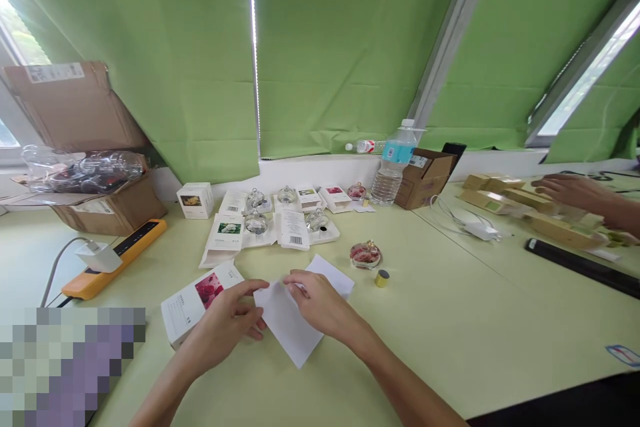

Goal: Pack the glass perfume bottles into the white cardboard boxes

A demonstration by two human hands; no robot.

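A white sheet of paper (295,337) lies at an angle on the table in front of me, its upper edge partly hidden by my fingers. My left hand (237,313) is closed at the paper's left corner, with the thumb and forefinger at its edge. Over the middle of the sheet, my right hand (315,300) pinches the paper near its top. A white box with a pink flower picture (205,293) lies by my left wrist. Beyond the paper sit a round glass bottle with pink contents (365,255) and a small gold cap (382,279).
Several white boxes (227,233) and glass bottles (256,221) stand farther back. An orange power strip (120,260) and an open carton (110,207) are at left. A water bottle (393,163) stands behind. Another person's hand (570,190) reaches over yellowish boxes (560,227) at right.
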